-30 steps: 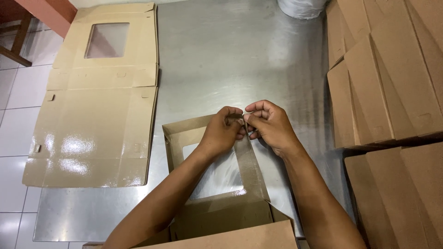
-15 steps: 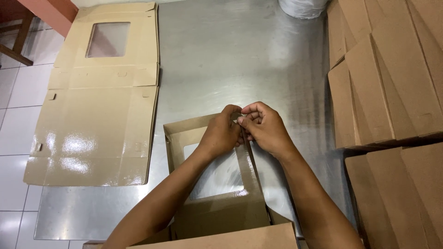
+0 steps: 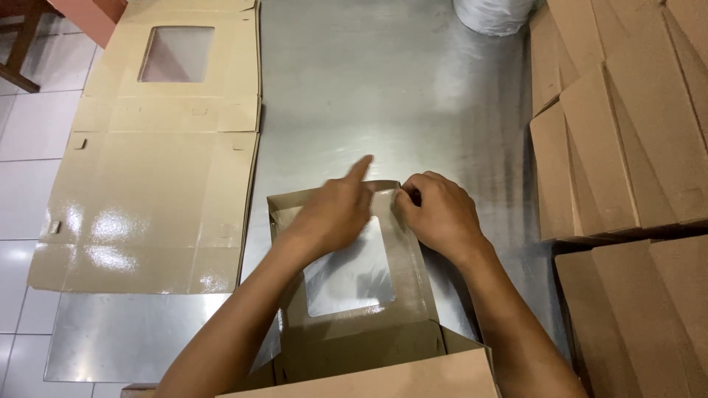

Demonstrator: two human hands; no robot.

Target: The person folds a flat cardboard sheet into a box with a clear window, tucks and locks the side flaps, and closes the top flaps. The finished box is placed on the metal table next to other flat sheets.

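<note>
A brown cardboard box lid [image 3: 402,250] with a clear plastic window [image 3: 354,276] lies open on the steel table, attached to a box [image 3: 383,368] at the near edge. My left hand [image 3: 332,214] rests on the lid's far edge, index finger pointing away, the other fingers spread. My right hand [image 3: 439,214] pinches the lid's far right corner flap with curled fingers.
A flat unfolded glossy box blank [image 3: 147,184] with a window cutout lies at the left of the steel table [image 3: 398,96]. Stacks of folded brown cardboard [image 3: 627,125] fill the right side. A white round container [image 3: 494,13] stands at the far edge. White floor tiles show at left.
My hands were pinched together above the lid's far edge. Now they have parted; the left hand has opened and flattened onto the lid, while the right stays on the corner.
</note>
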